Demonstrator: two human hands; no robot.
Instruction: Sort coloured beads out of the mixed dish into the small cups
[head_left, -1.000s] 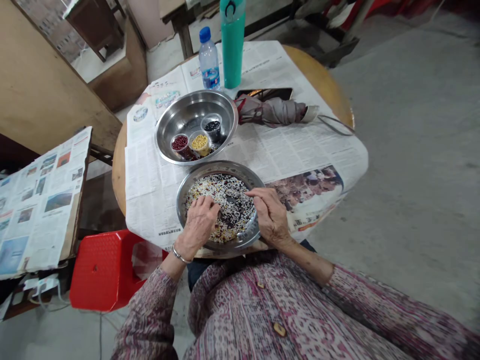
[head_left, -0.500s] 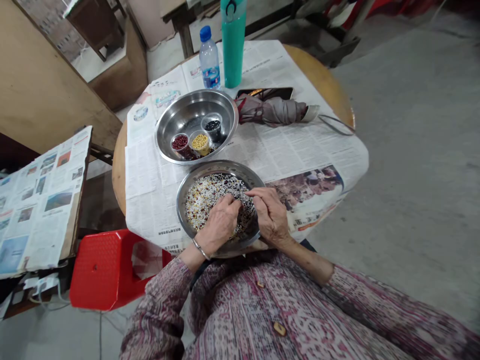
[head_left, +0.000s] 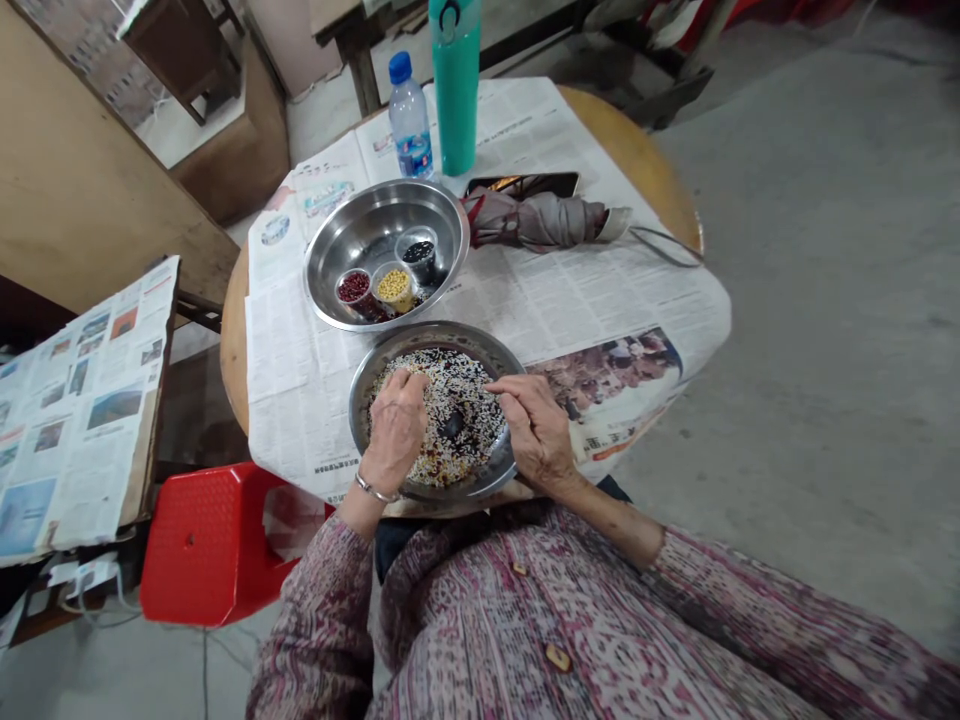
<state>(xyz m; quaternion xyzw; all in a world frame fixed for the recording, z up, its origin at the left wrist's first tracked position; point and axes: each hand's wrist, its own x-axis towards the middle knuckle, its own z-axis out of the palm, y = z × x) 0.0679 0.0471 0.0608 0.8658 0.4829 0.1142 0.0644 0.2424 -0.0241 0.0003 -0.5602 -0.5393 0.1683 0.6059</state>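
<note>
We have white rice mixed with dark grains [head_left: 469,455] spread in a shallow round steel plate [head_left: 435,337], a bare patch showing mid-plate. Our left hand [head_left: 395,432] curls down into the grains; our right hand [head_left: 536,432] pinches just above them, holding what we cannot tell. Three small clear cups of red, yellow and black beans [head_left: 394,288] remain filled inside a deep steel bowl [head_left: 375,235].

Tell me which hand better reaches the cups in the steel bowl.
Probably left: the left hand sits over the grain plate, nearest the small cups in the steel bowl; the right hand lies farther off.
</note>
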